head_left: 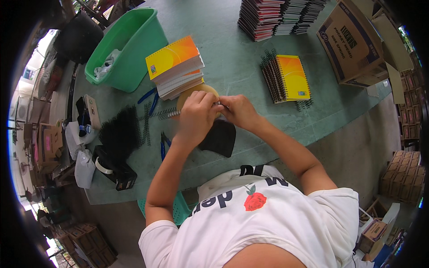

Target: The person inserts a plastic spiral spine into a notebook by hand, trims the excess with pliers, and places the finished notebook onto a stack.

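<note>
Left hand [199, 109], centre of frame: fingers curled, back uppermost, palm hidden; its hold cannot be told. Right hand [240, 110], just beside: thumb and fingers pinched together on a coil [171, 113], barely visible there; its middle run is hidden by the left hand, its left end merging with loose springs [119, 127], left of centre, single wires indistinct. Disc [209, 90], pale, partly covered by the left hand. Pad [220, 139], black, below the hands, upper edge hidden. Unbound stack [174, 59], yellow-orange, above left of centre. Bound notebooks [293, 79], right of centre. Book piles [261, 20], cut off by the upper edge. Carton [351, 49], upper right, contents unseen. Tub [134, 49], green, upper left, its white contents unclear.
</note>
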Available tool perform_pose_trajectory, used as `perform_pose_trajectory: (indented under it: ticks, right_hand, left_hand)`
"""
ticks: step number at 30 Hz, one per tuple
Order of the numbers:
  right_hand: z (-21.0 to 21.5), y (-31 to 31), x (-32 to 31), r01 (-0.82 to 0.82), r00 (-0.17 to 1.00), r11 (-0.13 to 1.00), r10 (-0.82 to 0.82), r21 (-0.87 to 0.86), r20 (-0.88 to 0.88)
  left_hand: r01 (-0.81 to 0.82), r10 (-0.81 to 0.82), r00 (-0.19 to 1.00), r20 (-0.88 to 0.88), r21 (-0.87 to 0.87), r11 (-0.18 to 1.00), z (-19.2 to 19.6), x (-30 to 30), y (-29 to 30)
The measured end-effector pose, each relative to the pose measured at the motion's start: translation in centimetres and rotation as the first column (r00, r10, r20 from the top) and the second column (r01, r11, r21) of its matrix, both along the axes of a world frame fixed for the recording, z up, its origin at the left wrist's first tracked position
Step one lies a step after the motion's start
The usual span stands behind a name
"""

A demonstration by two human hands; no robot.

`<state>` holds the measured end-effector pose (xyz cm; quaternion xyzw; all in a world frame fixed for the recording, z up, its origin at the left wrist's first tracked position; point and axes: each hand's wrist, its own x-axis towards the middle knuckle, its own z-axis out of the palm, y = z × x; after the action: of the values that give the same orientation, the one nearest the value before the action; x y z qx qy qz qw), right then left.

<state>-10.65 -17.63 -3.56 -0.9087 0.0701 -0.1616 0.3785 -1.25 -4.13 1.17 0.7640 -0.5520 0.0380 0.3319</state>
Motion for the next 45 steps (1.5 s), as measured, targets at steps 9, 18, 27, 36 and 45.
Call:
perform_pose_trajectory:
  ticks: [9, 18, 27, 36, 45]
  right_hand:
    - [3.1, 0.1, -0.9, 0.006, 0.954, 0.486, -0.264, 0.874, 0.14]
    - [8.7, -13.0, -10.1, 0.387, 0.865, 0.778, -0.492, 0.495, 0.098]
    - [-0.3, -16.5, -13.0, 0.559, 0.798, 0.639, -0.588, 0.529, -0.133]
    - [6.1, -9.8, -2.3, 0.494, 0.825, 0.86, -0.418, -0.126, 0.379]
    - [-5.8, -9.4, 18.5, 0.129, 0.987, 0.413, 0.031, 0.902, -0.155]
  left_hand:
    - [-0.097, 0.097, 0.973, -0.208, 0.01, 0.995, 1.6, -2.0, -0.9]
    - [0.121, -0.132, 0.969, -0.21, -0.064, 0.991, 1.0, -1.6, -0.6]
    - [0.132, -0.117, 0.936, -0.332, 0.024, 0.991, -1.1, -1.1, -0.3]
    - [-0.363, 0.102, 0.352, -0.93, -0.035, 0.931, -3.8, 3.9, 4.1]
    - [-0.821, -0.476, -0.337, -0.813, 0.005, 0.572, -7.7, 8.2, 4.5]
